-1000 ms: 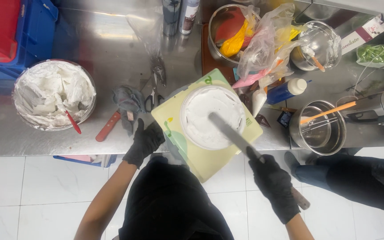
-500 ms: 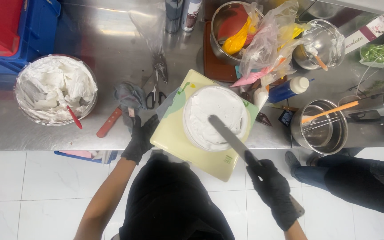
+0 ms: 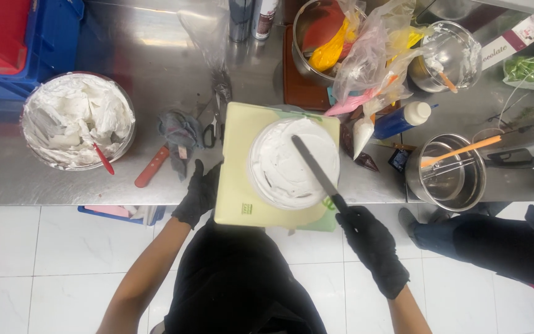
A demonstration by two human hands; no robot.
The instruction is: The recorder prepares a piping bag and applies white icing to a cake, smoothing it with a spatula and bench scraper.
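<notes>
Holding a long flat knife (image 3: 316, 173) by its dark handle, the right hand (image 3: 372, 247) in a black glove is closed tight around it. The blade lies flat across the top of a round white cake (image 3: 292, 162) and points up and to the left. The cake is covered in white cream and sits on a pale yellow square board (image 3: 239, 185) near the front edge of the shiny metal tabletop (image 3: 156, 74). The left hand (image 3: 200, 195), also in a black glove, presses on the left edge of the board with its fingers spread. Just to the left of that hand lie a crumpled grey cloth (image 3: 179, 133), a pair of scissors (image 3: 211, 127) and a knife with a red handle (image 3: 151, 167). Farther left stands a big bowl (image 3: 76, 120) full of white cream with a small red spatula (image 3: 103, 159) stuck in it. Behind it is a blue crate (image 3: 50, 37). To the right of the cake are piping bags (image 3: 372, 80) with pink and yellow cream, a blue bottle with a white cap (image 3: 403, 119), and a metal pot (image 3: 446, 173) with an orange tool resting across it. Another person's dark leg (image 3: 489, 241) shows at the lower right on the white tiled floor.
</notes>
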